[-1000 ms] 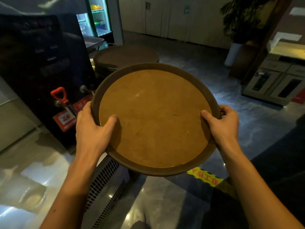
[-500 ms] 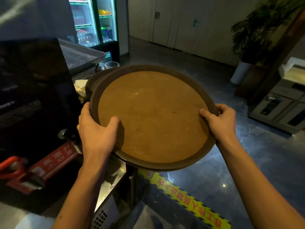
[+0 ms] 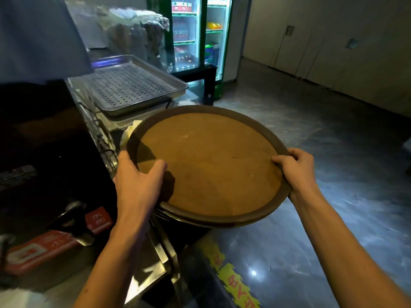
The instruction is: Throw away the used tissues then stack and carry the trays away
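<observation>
- Left hand [image 3: 138, 185] clamps the round tray [image 3: 206, 165] rim at eight o'clock, thumb inside.
- Right hand [image 3: 297, 168] curls closed over the rim at three o'clock.
- The tray looks rigid, light and smooth; opposite-rim holds suit it.
- Perforated metal tray [image 3: 126, 85] at eleven o'clock.

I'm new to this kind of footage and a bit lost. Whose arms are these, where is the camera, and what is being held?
There is no machine here. A person wears a camera on the head, looking forward and down, so you see their own two bare arms. The left hand and the right hand grip opposite edges of a round brown tray, with each thumb on top. Beneath its near edge, more tray rims show, so it seems to sit on a stack. Behind it, a perforated metal tray rests on a counter, and a lit drinks fridge stands farther back. The floor is dark and glossy.
</observation>
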